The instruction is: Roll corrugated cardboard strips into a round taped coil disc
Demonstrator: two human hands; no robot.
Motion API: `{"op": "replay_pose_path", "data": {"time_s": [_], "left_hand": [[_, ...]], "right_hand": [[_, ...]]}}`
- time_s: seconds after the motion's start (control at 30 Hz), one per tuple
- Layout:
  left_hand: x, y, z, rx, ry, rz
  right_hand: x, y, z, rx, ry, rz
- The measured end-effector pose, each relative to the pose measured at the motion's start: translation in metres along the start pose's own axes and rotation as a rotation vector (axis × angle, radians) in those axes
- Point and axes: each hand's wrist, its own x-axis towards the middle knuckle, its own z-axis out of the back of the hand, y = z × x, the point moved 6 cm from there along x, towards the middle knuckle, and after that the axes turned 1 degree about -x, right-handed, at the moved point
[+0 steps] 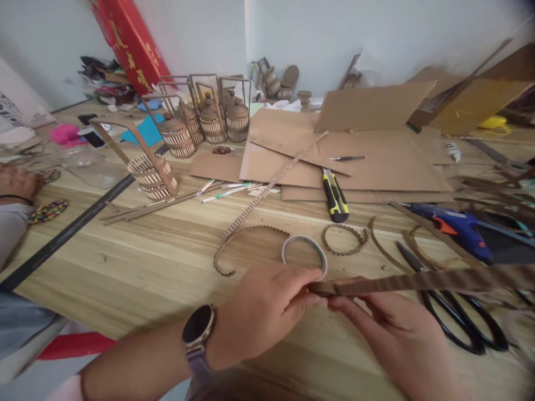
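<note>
Brown, flat, ridged strip [418, 282] is stretching to the R edge of view, above the light wooden surface [159, 267]. L hand [263, 309] is pinching its end btwn thumb & fingers; R hand [397, 334] is gripping it close by. Black-handled metal scissors [410, 258] are lying nearby, partly hidden w/ the strip in front.

Scissors [412, 258] beneath held strip [434, 280], baskets [214, 129] left

We saw a ribbed strip [438, 280] cropped at right, scissors [460, 314] partly hidden behind it, another person's hand [15, 182] cropped at left.
</note>
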Motion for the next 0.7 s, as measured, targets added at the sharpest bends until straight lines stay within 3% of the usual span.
{"op": "replay_pose_path", "data": {"time_s": [0.1, 0.17, 0.37, 0.5, 0.7], "left_hand": [[0.004, 0.004, 0.002, -0.339, 0.039, 0.171], [0.005, 0.005, 0.0, -0.417, 0.092, 0.233], [0.004, 0.006, 0.0, -0.332, 0.131, 0.225], [0.004, 0.007, 0.0, -0.305, 0.146, 0.232], [0.006, 0.006, 0.001, -0.237, 0.152, 0.18]], "right_hand": [[-0.001, -0.001, 0.0, 0.172, -0.06, -0.173], [-0.001, 0.005, -0.004, 0.258, -0.06, -0.183], [-0.001, 0.01, 0.0, 0.281, -0.157, -0.15], [-0.002, 0.01, -0.002, 0.232, -0.098, -0.093], [-0.008, 0.007, -0.003, 0.194, -0.184, -0.113]]}}
